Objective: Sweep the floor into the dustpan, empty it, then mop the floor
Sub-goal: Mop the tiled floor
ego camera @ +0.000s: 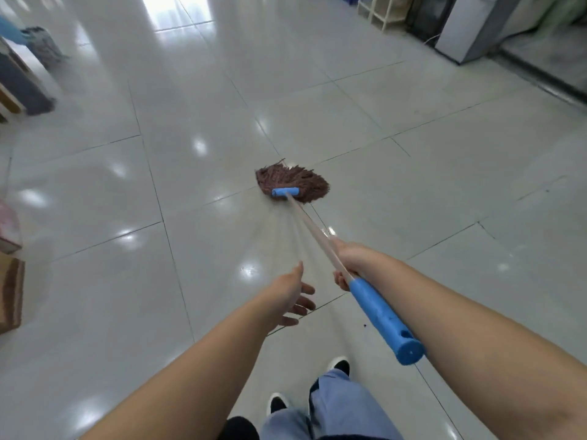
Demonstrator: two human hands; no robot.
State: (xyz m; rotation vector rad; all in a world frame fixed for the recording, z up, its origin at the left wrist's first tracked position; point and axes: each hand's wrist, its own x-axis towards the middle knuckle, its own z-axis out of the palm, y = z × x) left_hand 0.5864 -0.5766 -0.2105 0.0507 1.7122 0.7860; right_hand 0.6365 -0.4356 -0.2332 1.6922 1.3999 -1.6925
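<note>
The right hand [347,260] grips the pale wooden mop handle [313,235] just above its blue grip; the brown string mop head [293,182] rests on the glossy grey tiled floor [158,185]. The left hand [290,295] hovers beside the handle, fingers [303,304] loose and holding nothing.

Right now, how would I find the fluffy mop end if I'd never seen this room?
Start with the shiny pale tiled floor and find the long pale stick with a blue grip that the right hand holds. Follow the stick away from the person to its far end. There lies the brown stringy mop head under a small blue plastic bar, the only shaggy brown clump on the open tiles.
</note>
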